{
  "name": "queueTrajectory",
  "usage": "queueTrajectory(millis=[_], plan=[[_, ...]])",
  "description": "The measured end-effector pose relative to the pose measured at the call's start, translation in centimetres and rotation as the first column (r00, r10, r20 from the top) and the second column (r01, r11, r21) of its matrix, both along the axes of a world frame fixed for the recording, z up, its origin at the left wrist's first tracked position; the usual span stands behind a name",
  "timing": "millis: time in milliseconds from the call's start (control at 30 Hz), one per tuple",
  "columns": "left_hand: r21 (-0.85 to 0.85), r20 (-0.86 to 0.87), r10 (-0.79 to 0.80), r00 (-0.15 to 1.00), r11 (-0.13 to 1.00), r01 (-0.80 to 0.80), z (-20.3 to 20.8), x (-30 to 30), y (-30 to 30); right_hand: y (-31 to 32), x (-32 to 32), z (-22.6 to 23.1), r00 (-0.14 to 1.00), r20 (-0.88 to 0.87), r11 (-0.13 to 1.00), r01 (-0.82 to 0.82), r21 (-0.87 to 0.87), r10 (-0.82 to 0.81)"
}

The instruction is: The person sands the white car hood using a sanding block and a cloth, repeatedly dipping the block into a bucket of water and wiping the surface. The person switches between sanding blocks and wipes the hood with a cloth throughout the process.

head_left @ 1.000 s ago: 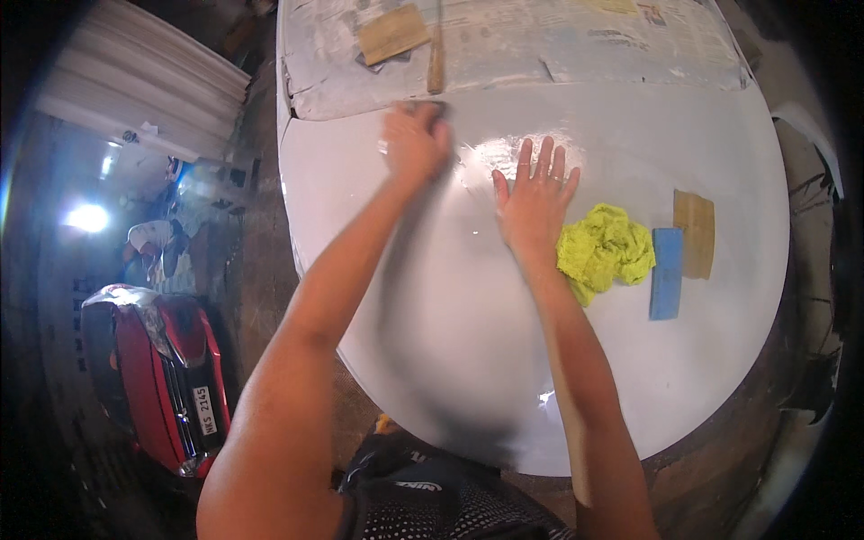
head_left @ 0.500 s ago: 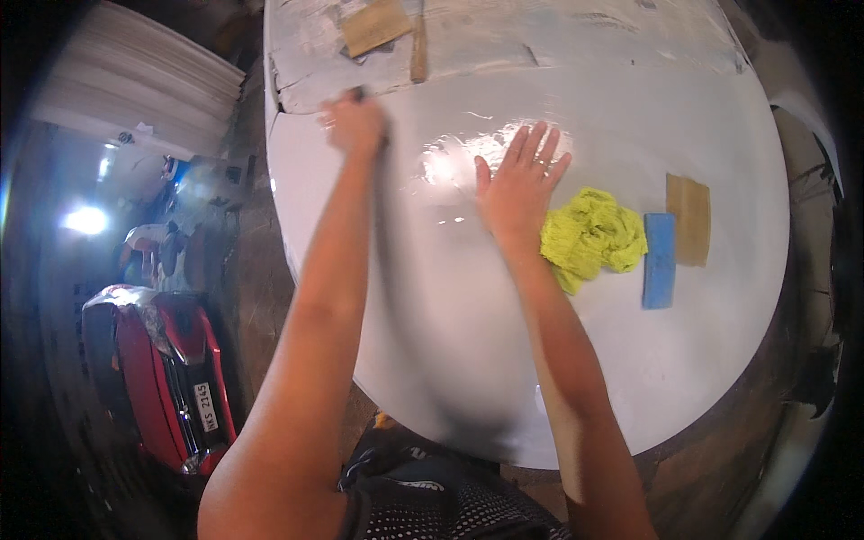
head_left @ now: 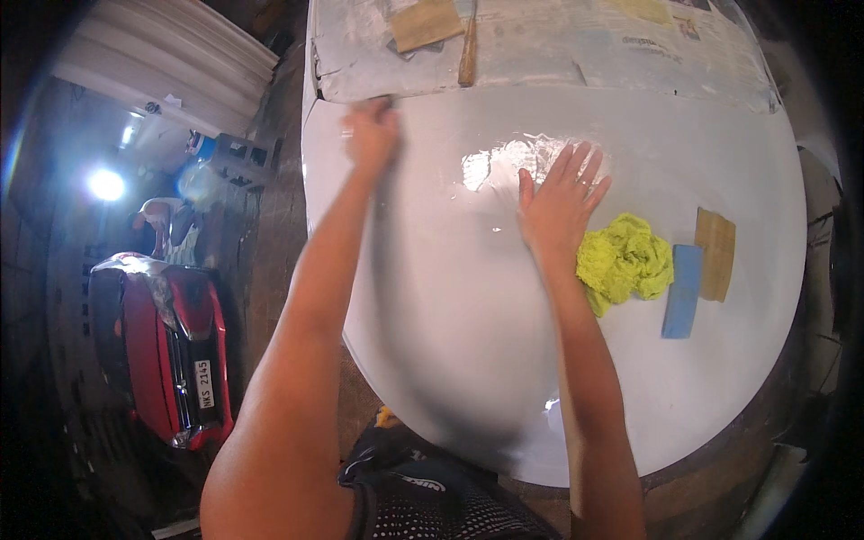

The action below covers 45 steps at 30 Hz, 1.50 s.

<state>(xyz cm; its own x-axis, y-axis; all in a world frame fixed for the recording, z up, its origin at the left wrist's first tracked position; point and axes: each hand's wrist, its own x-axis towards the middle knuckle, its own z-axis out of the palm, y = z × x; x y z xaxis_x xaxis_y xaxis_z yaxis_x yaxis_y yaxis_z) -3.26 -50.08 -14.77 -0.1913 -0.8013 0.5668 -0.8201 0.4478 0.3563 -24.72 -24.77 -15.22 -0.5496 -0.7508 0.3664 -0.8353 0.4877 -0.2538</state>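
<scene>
A smooth, pale grey, rounded panel (head_left: 450,342), like a car's hood, lies before me. At its far left edge, my left hand (head_left: 371,139) is closed, smeared by motion, round a small dark thing too blurred to name. My right hand (head_left: 560,205) rests flat on the panel with its fingers spread, beside a shiny patch of reflected light. Close to its wrist sits a crumpled yellow-green cloth (head_left: 625,261). Right of the cloth lie a blue rectangular block (head_left: 683,292) and a brown sheet (head_left: 716,255), perhaps sandpaper.
Masking paper (head_left: 585,54) covers the area beyond the panel. On it are a tan sheet (head_left: 426,22), a dark piece under that, and a wooden-handled tool (head_left: 468,58). A red car (head_left: 171,351) stands off to the left, with a person (head_left: 171,225) behind it.
The whole view has shifted, so the panel and its things appear further right and lower. My left hand has moved slightly nearer and leftward on the panel. My right hand stays flat.
</scene>
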Motion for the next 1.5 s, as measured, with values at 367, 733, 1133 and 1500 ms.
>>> queueTrajectory(millis=[367,733,1133,1500], plan=[[0.194,-0.023,0.176,0.984,0.966,-0.169,2.2,-1.7,1.1,0.0,0.2,-0.1,1.000,0.004,0.999,0.000,0.040,0.000],[-0.175,0.304,0.108,0.946,0.983,-0.056,-1.8,-5.5,7.2,0.1,-0.4,-0.5,1.000,0.000,0.998,0.024,0.049,-0.024],[-0.028,0.063,-0.119,0.991,0.992,0.121,-0.8,-5.4,1.2,0.0,-0.7,-0.8,1.000,-0.017,1.000,0.020,-0.015,-0.021],[0.152,0.029,0.156,0.987,0.976,-0.158,0.8,-7.5,2.2,-0.1,1.0,0.2,0.999,-0.049,0.993,0.018,0.115,-0.012]])
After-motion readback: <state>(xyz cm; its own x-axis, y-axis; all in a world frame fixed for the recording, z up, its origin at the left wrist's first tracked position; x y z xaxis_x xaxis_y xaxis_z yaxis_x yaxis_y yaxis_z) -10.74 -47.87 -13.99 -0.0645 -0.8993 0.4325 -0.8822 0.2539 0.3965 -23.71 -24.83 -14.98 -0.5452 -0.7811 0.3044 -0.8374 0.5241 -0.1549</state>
